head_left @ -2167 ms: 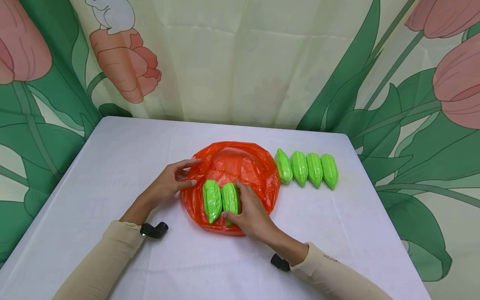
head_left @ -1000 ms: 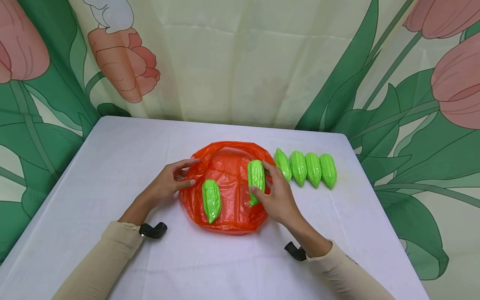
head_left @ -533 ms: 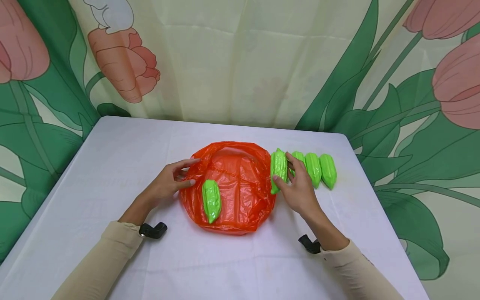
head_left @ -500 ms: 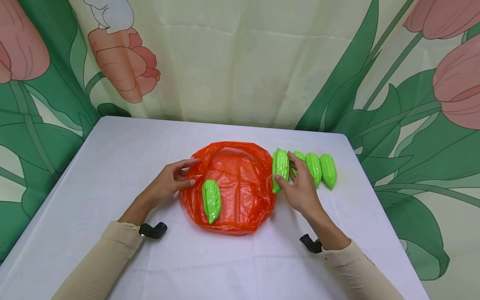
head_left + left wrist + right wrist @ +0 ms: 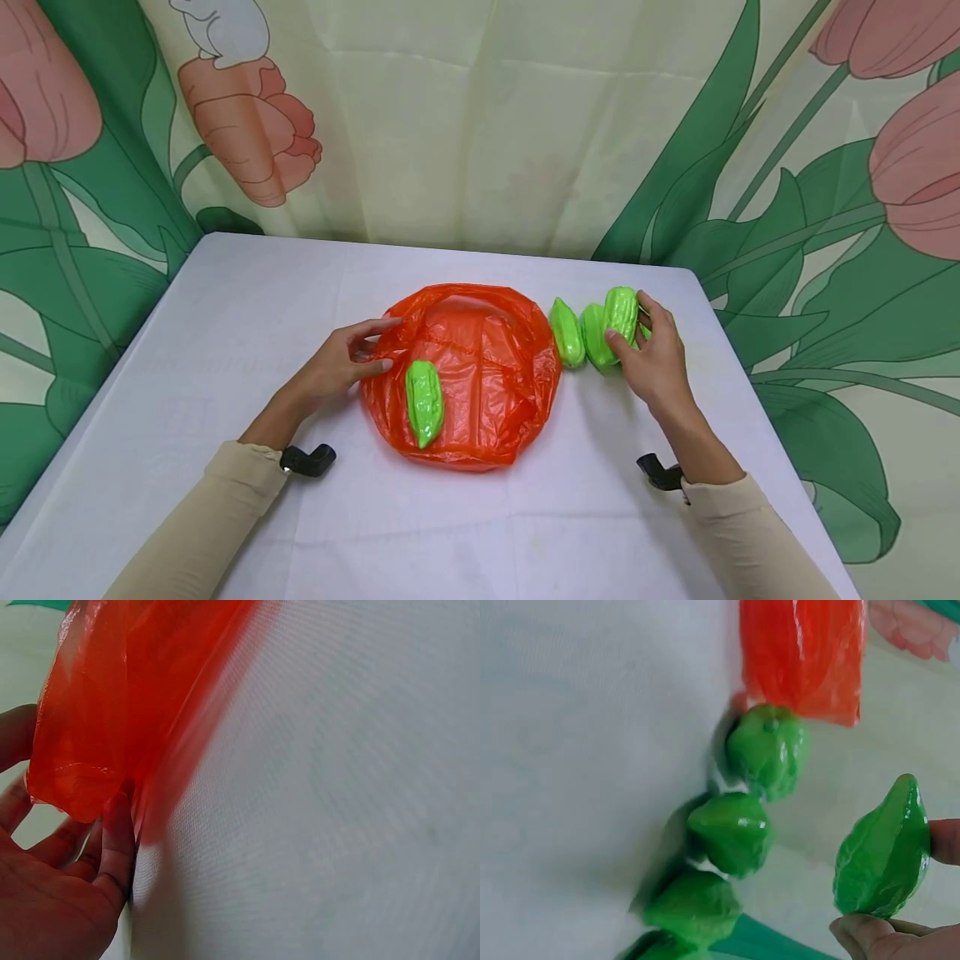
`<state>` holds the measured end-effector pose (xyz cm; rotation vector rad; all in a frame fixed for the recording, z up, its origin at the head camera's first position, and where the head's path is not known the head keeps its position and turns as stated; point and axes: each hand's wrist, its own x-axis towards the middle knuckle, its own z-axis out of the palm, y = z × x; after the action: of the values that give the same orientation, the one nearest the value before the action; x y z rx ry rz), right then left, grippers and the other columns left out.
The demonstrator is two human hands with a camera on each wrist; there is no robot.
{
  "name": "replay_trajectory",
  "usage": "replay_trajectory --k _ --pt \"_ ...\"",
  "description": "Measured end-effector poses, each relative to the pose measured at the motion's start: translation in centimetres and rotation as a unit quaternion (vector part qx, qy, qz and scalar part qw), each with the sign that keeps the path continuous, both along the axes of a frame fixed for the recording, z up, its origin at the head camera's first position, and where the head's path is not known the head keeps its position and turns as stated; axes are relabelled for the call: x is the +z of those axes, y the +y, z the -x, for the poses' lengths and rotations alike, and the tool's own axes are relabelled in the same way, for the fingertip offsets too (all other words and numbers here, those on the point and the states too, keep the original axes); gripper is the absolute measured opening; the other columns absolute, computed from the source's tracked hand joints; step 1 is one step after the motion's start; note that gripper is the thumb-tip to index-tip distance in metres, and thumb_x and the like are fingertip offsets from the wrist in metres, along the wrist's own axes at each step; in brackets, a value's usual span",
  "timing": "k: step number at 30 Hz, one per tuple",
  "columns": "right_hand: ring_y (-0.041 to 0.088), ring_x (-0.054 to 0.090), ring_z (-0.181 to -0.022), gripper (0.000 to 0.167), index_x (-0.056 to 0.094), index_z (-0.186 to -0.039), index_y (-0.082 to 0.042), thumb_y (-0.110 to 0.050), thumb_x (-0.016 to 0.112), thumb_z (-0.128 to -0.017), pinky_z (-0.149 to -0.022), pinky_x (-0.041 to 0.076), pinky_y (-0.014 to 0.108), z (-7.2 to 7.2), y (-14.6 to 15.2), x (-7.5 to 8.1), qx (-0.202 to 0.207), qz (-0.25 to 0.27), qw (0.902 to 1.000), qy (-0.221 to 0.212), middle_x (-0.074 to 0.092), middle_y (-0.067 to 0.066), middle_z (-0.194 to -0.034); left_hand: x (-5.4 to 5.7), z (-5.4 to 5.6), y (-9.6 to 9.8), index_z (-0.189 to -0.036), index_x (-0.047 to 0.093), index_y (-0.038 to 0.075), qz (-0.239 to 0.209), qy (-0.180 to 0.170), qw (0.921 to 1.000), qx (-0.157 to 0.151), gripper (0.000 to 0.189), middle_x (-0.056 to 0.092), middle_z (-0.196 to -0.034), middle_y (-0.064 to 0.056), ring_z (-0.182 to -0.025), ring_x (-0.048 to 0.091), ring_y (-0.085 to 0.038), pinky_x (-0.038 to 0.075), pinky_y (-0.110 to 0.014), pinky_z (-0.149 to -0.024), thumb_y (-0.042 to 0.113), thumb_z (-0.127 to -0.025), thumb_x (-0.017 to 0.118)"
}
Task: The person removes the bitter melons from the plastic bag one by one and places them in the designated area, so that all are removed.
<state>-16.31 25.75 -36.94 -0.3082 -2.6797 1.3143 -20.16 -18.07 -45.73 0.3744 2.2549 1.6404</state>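
Green gourd [image 5: 621, 310], likely slick, grip mid-body: right hand [image 5: 660, 357] is pinching it, 2 o'clock off bag [image 5: 495, 375] left hand [image 5: 333, 365] is loosely touching.

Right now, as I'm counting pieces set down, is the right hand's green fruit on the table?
No, the right hand holds the green fruit in the air, above the white table.

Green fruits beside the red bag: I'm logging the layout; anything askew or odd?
The row's green fruit nearest the red bag seems reversed: the right wrist view shows its blunt end, but tapered ends on its neighbours.
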Motion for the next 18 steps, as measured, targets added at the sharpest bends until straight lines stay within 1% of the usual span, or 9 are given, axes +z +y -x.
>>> replay_trajectory --k 7,13,16,18 --pt "0.035 0.032 -0.16 0.079 0.019 -0.17 -0.008 -0.008 0.064 -0.105 -0.126 0.035 0.048 0.5 2.0 0.2 -0.019 -0.002 0.9998 0.0 0.027 0.021 -0.171 0.1 0.0 0.0 -0.158 0.052 0.021 0.0 -0.002 1.0 0.0 0.064 0.054 -0.155 -0.017 -0.13 0.058 -0.039 0.061 -0.029 -0.091 0.012 -0.099 0.074" --pt "0.034 0.031 -0.161 0.079 0.017 -0.171 -0.011 -0.01 0.063 -0.106 -0.125 0.036 0.047 1.5 4.3 0.3 -0.033 0.004 0.9993 -0.018 0.025 0.017 -0.174 0.0 0.1 0.0 -0.159 0.051 0.02 0.003 0.003 1.0 -0.001 0.064 0.055 -0.155 -0.017 -0.13 0.058 -0.04 0.061 -0.03 -0.092 0.012 -0.099 0.074" --pt "0.034 0.031 -0.162 0.08 0.015 -0.172 -0.014 -0.012 0.062 -0.107 -0.125 0.036 0.047 1.8 5.4 0.2 -0.037 0.015 0.9988 -0.027 0.024 0.015 -0.176 0.0 0.1 -0.1 -0.159 0.051 0.019 0.004 0.006 1.0 0.0 0.064 0.056 -0.154 -0.018 -0.13 0.058 -0.04 0.06 -0.03 -0.091 0.012 -0.099 0.075" --pt "0.035 0.029 -0.162 0.079 0.014 -0.172 -0.013 -0.013 0.061 -0.108 -0.126 0.035 0.047 2.0 6.2 0.3 -0.036 0.027 0.9986 -0.029 0.023 0.015 -0.176 0.0 0.1 -0.1 -0.159 0.051 0.019 0.005 0.007 1.0 0.0 0.064 0.056 -0.154 -0.018 -0.129 0.058 -0.04 0.06 -0.03 -0.091 0.013 -0.099 0.075"
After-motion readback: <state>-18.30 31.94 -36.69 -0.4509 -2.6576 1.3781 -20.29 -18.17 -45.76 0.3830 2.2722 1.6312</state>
